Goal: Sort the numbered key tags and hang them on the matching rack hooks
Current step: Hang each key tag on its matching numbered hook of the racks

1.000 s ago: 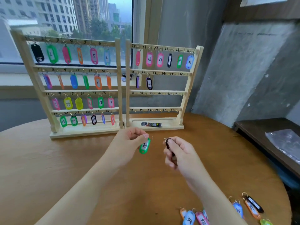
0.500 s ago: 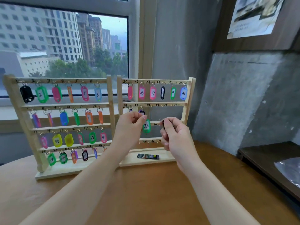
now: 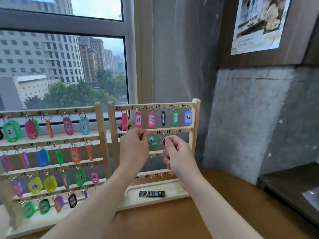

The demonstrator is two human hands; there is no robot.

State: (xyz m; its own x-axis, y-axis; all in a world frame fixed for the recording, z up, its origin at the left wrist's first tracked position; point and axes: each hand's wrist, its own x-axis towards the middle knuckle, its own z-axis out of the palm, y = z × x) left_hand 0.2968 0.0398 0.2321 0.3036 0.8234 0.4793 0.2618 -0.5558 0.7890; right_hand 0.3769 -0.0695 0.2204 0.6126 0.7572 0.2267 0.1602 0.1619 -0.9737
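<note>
Both hands raised, fingers pinched.

Green plastic key tag (image 3: pixel 153 141): "33". Pink tags (image 3: pixel 138 120): "26", "27". Blue tag (image 3: pixel 188 117): "30". Wooden rack rail (image 3: pixel 155 107): handwritten 25–30.

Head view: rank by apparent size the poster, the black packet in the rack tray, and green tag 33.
1. Poster, by far the largest.
2. Black packet.
3. Green tag 33, partly hidden by the left hand, so the gap to the packet is unsure.
</note>
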